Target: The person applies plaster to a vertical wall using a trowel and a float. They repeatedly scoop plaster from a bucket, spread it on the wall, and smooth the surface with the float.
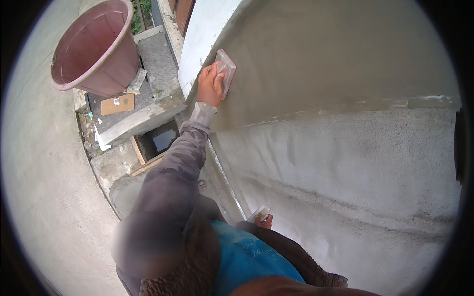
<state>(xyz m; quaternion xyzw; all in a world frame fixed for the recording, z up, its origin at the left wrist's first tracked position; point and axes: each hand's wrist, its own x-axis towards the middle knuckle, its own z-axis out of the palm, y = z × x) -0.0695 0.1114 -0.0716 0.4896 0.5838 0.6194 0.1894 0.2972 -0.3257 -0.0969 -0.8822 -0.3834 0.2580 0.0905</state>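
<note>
Up at the wall, my left hand (211, 85) is closed round a reddish-grey, flat rectangular plastering float (227, 71). The float lies against the smooth, damp-looking grey plaster (335, 54), near its curved left edge beside a white wall strip (205, 37). My left arm in a grey sleeve is stretched far out to it. Low down, close to my body, my right hand (265, 222) grips a small pale flat tool (258, 213); its exact kind is unclear. The right forearm is hidden behind my open brown jacket (291, 246).
A large pink plastic tub (98, 49) stands on a concrete ledge (158, 56) at upper left, beside a flat brown cardboard piece (117, 104). Below it is an open, wood-edged pit (160, 139) with water. Lighter rough wall (345, 163) lies under the smooth plaster; pavement (44, 163) runs along the left.
</note>
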